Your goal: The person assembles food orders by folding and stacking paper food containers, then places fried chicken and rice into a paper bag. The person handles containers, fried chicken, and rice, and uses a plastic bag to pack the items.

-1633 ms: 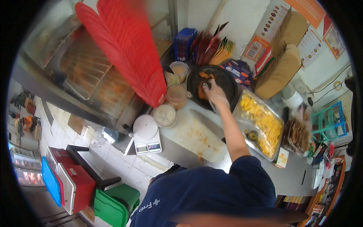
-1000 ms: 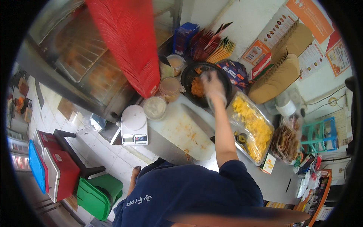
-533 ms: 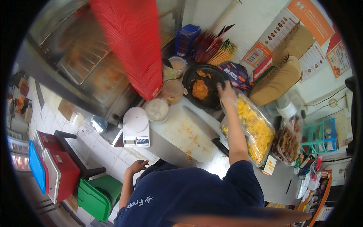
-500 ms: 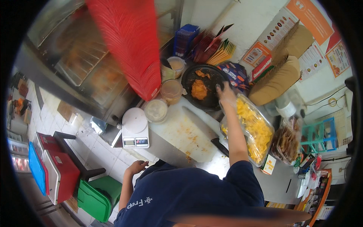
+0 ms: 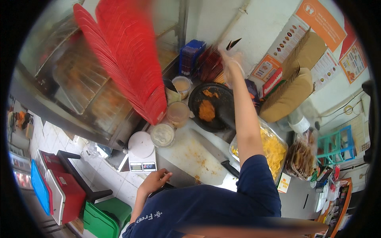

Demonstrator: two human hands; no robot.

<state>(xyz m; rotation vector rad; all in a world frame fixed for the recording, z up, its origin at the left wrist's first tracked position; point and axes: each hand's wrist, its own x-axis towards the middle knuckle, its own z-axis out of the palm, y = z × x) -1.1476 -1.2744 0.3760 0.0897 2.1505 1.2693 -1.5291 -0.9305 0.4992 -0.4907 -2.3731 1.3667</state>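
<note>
My right hand (image 5: 232, 65) is stretched far out over the counter, blurred and apparently in a clear glove. It is at the upright red and yellow packets (image 5: 210, 63) beside a blue box (image 5: 190, 55); whether it grips anything is unclear. Below my forearm lies a black round pan (image 5: 198, 99) with an orange breaded piece (image 5: 206, 110) and crumbs. My left hand (image 5: 154, 180) rests with loose fingers on the counter's near edge, just below a white kitchen scale (image 5: 139, 152), holding nothing.
A white cutting board (image 5: 190, 154) with crumbs and a black-handled knife (image 5: 229, 168) lies near me. Three sauce tubs (image 5: 162, 135) stand left of the pan. A tray of yellow food (image 5: 274, 151), brown paper bags (image 5: 289, 93), a tall red stack (image 5: 131, 67), and floor crates (image 5: 63, 194) surround the counter.
My right hand has lifted off the black pan and moved up to the packets at the back. My left hand has come into view at the counter edge.
</note>
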